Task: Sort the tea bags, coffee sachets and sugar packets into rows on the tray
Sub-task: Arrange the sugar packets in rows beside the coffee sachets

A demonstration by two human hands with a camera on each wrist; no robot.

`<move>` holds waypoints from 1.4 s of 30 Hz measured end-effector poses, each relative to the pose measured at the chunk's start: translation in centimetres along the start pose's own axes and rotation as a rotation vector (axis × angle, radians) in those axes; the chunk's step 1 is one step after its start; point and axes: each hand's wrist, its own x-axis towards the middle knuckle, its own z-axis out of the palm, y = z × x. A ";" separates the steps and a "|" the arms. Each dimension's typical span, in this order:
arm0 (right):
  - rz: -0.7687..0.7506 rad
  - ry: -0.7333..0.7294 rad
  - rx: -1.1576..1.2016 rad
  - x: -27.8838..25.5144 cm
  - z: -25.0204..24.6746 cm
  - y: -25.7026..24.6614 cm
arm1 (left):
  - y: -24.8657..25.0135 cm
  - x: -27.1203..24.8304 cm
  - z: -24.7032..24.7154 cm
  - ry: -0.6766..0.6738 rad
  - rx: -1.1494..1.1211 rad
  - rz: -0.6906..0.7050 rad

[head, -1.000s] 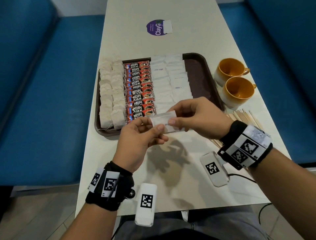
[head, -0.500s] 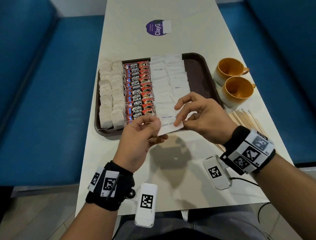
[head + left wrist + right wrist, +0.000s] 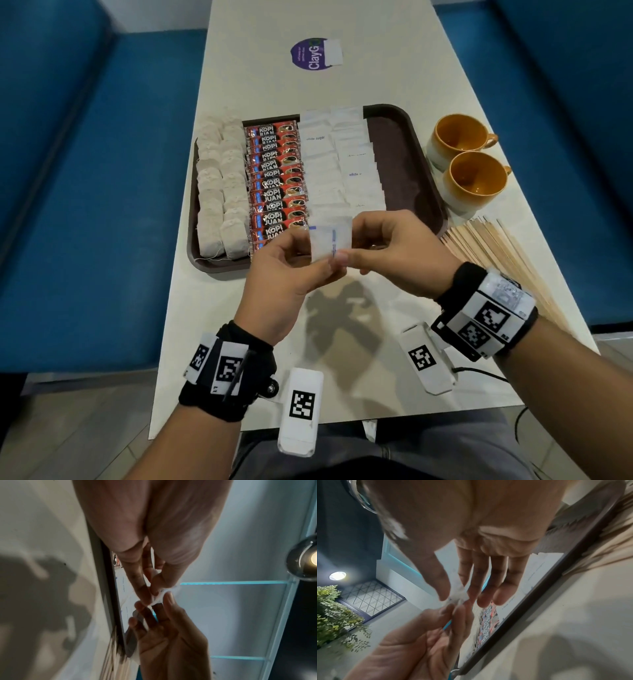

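A brown tray (image 3: 411, 178) holds two columns of tea bags (image 3: 222, 185) on its left, a column of red Kopi Juan coffee sachets (image 3: 277, 178) in the middle, and two columns of white sugar packets (image 3: 342, 161). Both hands hover over the tray's near edge. My left hand (image 3: 291, 270) and right hand (image 3: 387, 253) pinch one white sugar packet (image 3: 330, 240) between them, standing upright. The pinched sugar packet (image 3: 159, 596) shows crumpled at the fingertips in the left wrist view, and as the white packet (image 3: 458, 597) in the right wrist view.
Two orange-lined cups (image 3: 469, 161) stand right of the tray. A fan of wooden stirrers (image 3: 507, 253) lies at the table's right edge. A purple round sticker (image 3: 311, 53) sits at the far end. Blue benches flank the table.
The sugar packet has turned from lying flat between the hands to standing upright. Both hands have drawn closer together and shifted slightly forward over the tray's near edge.
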 end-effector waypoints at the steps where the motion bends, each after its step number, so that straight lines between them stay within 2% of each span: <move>1: -0.023 0.017 0.010 0.0 0.0 0.0 | -0.1 0.0 0.0 -0.004 0.036 -0.008; 4: -0.044 0.063 0.070 0.0 -0.5 0.1 | -0.1 0.2 0.0 0.022 0.147 -0.023; 7: 0.010 0.106 0.122 0.2 -1.7 0.3 | 0.4 0.6 -0.2 0.053 0.171 -0.005; 10: 0.047 0.037 0.105 0.2 -2.9 -0.1 | 0.8 1.1 -0.2 0.041 0.228 0.025; 14: 0.008 -0.008 0.032 0.1 -3.1 -0.6 | 0.7 1.7 0.6 0.027 0.307 0.067; 19: 0.041 0.094 0.064 0.7 -2.8 -0.3 | 0.7 2.1 0.9 0.101 0.244 0.090; 23: 0.051 0.290 0.086 1.3 -3.1 -0.8 | 1.4 2.6 0.1 0.150 0.200 0.101; 25: 0.045 0.328 0.083 1.9 -3.3 -1.0 | 1.8 2.9 -0.5 0.162 0.204 0.091; 27: 0.048 0.296 0.073 2.6 -3.0 -0.9 | 1.9 3.1 -0.6 0.136 0.204 0.070; 30: 0.077 0.167 0.151 3.5 -2.4 -0.8 | 2.0 3.3 -0.1 0.114 0.193 0.077; 33: 0.052 0.168 0.123 3.8 -2.4 -0.9 | 2.1 3.7 0.2 0.123 0.225 0.085; 37: 0.099 0.231 0.066 4.1 -3.2 -0.1 | 1.5 4.3 -0.9 0.161 0.430 0.103; 39: 0.149 0.213 0.041 4.1 -3.3 0.3 | 1.0 4.3 -1.9 0.188 0.592 0.131; 42: 0.199 0.169 -0.011 4.3 -2.5 0.9 | 0.5 3.9 -2.7 0.187 0.722 0.131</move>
